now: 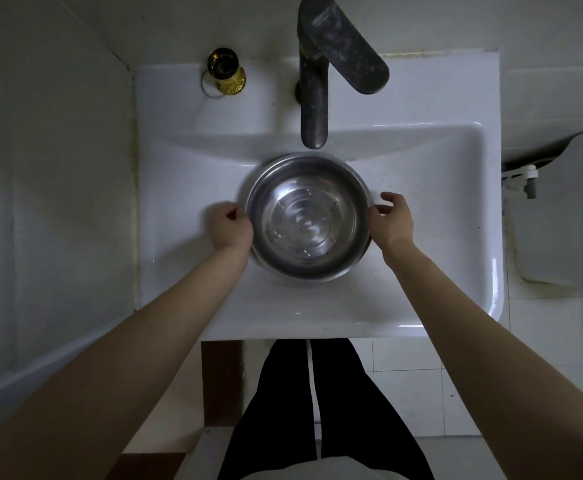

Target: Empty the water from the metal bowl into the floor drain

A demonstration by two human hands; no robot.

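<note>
Nothing was emptied yet. The metal bowl point(309, 218) sat in the white washbasin point(186, 174) between the two sets of fingers, beyond them the dark faucet point(314, 98). Shallow water seemed to lie inside. Lifting, carrying and pouring all remained, and no floor drain was in view. The left hand point(231, 228) had its fingers curled tight against the rim, apparently pinching it. The right hand point(392, 220) was half open, thumb touching the rim, other fingers arched just clear.

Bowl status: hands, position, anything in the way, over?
Hands at bowl rim, left hand and right hand on opposite sides, grip unclear. Bowl upright in sink. Tap spout close above far rim.
</note>
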